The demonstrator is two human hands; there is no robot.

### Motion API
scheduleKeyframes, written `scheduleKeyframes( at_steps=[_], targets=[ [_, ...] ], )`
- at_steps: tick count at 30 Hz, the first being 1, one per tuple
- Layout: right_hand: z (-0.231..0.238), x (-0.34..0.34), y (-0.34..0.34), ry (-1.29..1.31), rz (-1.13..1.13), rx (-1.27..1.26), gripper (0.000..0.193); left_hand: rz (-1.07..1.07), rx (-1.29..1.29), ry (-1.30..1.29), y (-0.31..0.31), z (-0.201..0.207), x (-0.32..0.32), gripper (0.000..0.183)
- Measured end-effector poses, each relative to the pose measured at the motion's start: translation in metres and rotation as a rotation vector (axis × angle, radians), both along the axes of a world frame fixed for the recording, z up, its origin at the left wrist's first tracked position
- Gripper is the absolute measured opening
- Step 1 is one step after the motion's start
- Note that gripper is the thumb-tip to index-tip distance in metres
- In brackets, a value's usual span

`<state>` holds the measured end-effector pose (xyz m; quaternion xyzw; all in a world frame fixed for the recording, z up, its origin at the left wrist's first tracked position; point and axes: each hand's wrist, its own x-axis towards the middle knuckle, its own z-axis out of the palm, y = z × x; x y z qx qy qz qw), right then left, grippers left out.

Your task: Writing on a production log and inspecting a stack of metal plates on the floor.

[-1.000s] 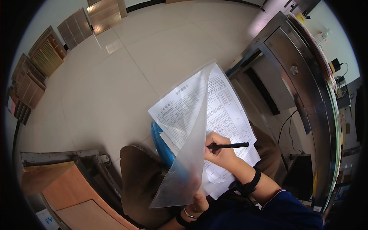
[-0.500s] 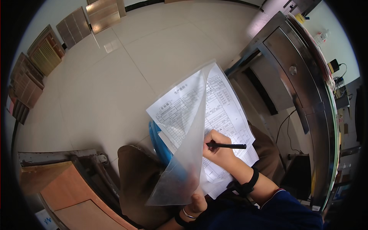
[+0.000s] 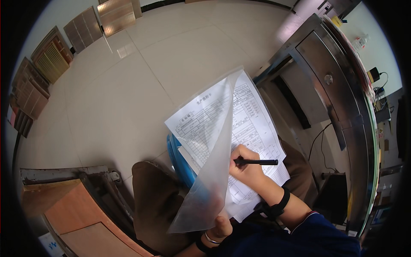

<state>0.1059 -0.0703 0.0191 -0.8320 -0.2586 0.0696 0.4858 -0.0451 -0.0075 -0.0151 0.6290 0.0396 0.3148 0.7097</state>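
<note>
Printed forms [image 3: 250,124] lie in a stack over my lap, tilted, with a clear plastic sheet [image 3: 201,201] folded back across their left side. My right hand [image 3: 248,165] pinches a black pen [image 3: 263,162] above the forms, its writing tip hidden by the fingers and the sheet. At the papers' lower end, my left hand [image 3: 220,225] is closed at the plastic sheet; its fingers show only hazily through the film, and its thumb is in plain sight. Beneath the papers' left edge, a blue curved object [image 3: 180,160] shows in part.
To the right stands a metal desk with a drawer [image 3: 327,77]; cables and a plastic bottle [image 3: 360,41] are on top. A brown wooden piece of furniture [image 3: 94,218] sits at lower left. Several framed panels [image 3: 83,31] lean along the far left wall, on the tiled floor [image 3: 115,94].
My right hand and the pen have shifted slightly to the right. The papers and plastic sheet have shifted a little to the right too. My left hand keeps its hold.
</note>
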Motion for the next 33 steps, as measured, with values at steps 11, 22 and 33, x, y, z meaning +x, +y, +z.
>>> scheduleKeyframes(
  at_steps=[11, 22, 33],
  targets=[
    [0.005, 0.01, -0.004, -0.042, 0.052, -0.086, 0.017, 0.007, 0.042, 0.017, 0.002, 0.001, 0.0, 0.062],
    [0.002, 0.01, -0.006, 0.07, 0.041, 0.0, 0.018, -0.001, 0.082, 0.041, 0.008, 0.001, 0.002, 0.063],
    [0.0, 0.011, -0.008, 0.033, 0.01, -0.032, 0.021, -0.014, 0.091, 0.09, 0.007, 0.008, -0.005, 0.062]
  ],
)
